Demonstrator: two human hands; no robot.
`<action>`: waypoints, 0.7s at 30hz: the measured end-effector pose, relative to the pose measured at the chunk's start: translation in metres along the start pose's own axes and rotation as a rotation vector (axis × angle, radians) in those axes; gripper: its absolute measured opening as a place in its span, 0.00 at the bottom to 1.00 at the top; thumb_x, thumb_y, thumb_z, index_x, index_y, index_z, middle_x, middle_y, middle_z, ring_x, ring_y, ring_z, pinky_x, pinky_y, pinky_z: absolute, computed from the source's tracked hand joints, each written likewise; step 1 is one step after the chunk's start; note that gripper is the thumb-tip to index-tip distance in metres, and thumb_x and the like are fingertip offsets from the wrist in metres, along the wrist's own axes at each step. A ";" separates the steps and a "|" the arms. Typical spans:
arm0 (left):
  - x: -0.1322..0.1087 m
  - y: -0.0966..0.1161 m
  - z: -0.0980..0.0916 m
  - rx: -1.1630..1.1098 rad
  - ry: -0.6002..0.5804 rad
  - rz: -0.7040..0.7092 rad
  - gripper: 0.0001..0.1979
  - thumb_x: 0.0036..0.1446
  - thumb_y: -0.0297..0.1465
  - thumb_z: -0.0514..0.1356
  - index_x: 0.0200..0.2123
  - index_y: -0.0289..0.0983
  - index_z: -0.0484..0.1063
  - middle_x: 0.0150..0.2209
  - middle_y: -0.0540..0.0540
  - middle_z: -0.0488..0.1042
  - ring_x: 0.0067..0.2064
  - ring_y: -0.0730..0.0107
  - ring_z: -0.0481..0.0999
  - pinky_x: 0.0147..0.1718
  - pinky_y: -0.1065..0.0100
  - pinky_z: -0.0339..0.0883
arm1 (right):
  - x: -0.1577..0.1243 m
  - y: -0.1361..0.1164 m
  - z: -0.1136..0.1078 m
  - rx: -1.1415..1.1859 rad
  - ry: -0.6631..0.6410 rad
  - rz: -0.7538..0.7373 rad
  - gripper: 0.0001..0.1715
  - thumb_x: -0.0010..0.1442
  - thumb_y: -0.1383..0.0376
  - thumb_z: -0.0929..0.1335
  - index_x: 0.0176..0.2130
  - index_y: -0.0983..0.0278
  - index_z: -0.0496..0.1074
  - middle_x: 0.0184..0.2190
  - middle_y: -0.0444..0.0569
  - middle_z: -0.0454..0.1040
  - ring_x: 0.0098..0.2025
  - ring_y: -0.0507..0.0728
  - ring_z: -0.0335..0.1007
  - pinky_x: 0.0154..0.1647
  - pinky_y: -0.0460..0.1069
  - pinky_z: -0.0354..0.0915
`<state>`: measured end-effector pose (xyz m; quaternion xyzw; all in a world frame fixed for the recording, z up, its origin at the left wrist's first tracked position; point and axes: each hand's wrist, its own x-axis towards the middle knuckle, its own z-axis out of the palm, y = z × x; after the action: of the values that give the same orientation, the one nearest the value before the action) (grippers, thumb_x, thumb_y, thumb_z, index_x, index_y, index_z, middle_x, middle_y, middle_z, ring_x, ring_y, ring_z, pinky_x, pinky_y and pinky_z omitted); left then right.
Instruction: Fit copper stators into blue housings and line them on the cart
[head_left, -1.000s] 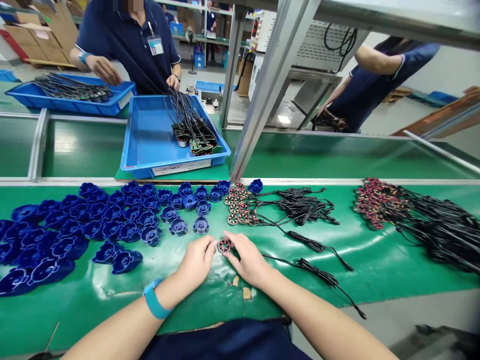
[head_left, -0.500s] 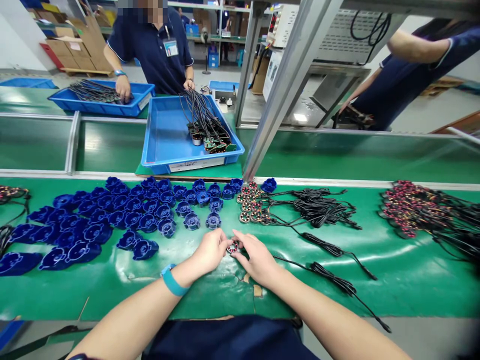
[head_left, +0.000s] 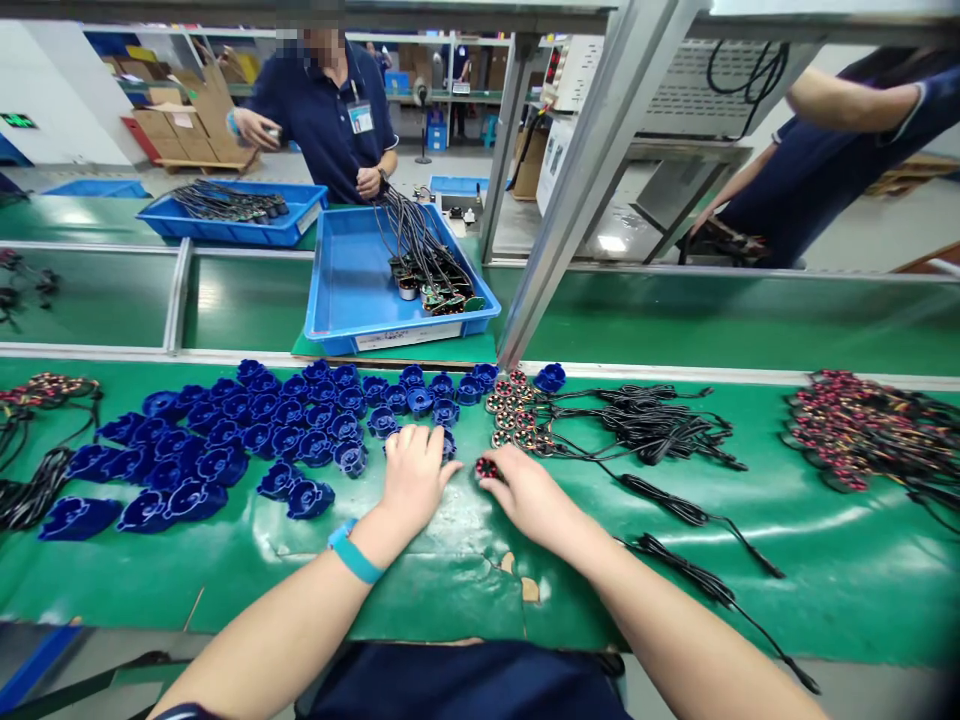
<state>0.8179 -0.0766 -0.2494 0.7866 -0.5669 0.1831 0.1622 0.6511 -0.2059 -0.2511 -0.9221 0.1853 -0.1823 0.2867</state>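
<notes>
My right hand (head_left: 529,495) pinches a small round motor stator (head_left: 486,468) with red and black windings between thumb and fingers, just above the green mat. Its black cable (head_left: 679,565) trails to the right, bundled partway. My left hand (head_left: 416,478) lies over the front of a group of blue plastic housings (head_left: 289,440), fingers stretched forward and thumb held apart. It partly covers the nearest housings, and whether the fingertips touch one is hidden. Just beyond my right hand sits a cluster of similar stators (head_left: 517,415) with cables.
A large pile of red-wound stators (head_left: 840,430) lies at the right, more cabled parts (head_left: 45,480) at the left. Beyond the metal rail stand a blue tray (head_left: 330,300) of wired circuit boards and a second blue tray (head_left: 225,232). A slanted metal post (head_left: 570,200) rises mid-table. Two co-workers stand opposite.
My left hand has let go of the stator and moved left and forward to the blue housings. My right hand keeps the stator, now slightly further forward. A co-worker's hand has lifted from the tray.
</notes>
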 end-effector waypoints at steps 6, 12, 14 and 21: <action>-0.011 -0.003 -0.001 -0.118 -0.089 0.165 0.19 0.64 0.23 0.53 0.56 0.37 0.70 0.53 0.36 0.74 0.54 0.50 0.69 0.49 0.50 0.67 | 0.018 0.007 -0.014 0.469 0.154 0.125 0.22 0.66 0.55 0.68 0.55 0.63 0.70 0.28 0.43 0.70 0.21 0.52 0.66 0.25 0.50 0.68; -0.007 0.017 -0.004 -0.150 -0.050 0.037 0.32 0.58 0.45 0.65 0.59 0.32 0.66 0.51 0.31 0.74 0.57 0.40 0.68 0.59 0.35 0.56 | 0.007 0.014 -0.003 0.456 0.200 0.086 0.21 0.64 0.55 0.70 0.52 0.64 0.74 0.26 0.42 0.67 0.24 0.52 0.62 0.25 0.48 0.62; -0.001 0.021 0.003 -0.105 -0.099 0.020 0.25 0.60 0.44 0.65 0.52 0.34 0.71 0.44 0.35 0.76 0.52 0.43 0.71 0.56 0.36 0.61 | 0.005 0.016 -0.003 0.466 0.229 0.108 0.20 0.64 0.56 0.70 0.51 0.64 0.74 0.29 0.44 0.69 0.24 0.50 0.60 0.25 0.47 0.61; -0.013 -0.003 0.012 -0.311 -0.072 0.346 0.24 0.68 0.23 0.54 0.65 0.43 0.62 0.70 0.33 0.54 0.70 0.49 0.58 0.59 0.48 0.69 | 0.006 0.011 -0.007 0.415 0.282 0.038 0.17 0.61 0.61 0.70 0.50 0.63 0.75 0.42 0.51 0.76 0.26 0.50 0.64 0.28 0.48 0.65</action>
<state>0.8182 -0.0704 -0.2663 0.6492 -0.7202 0.0904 0.2272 0.6504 -0.2206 -0.2511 -0.8052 0.1994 -0.3379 0.4447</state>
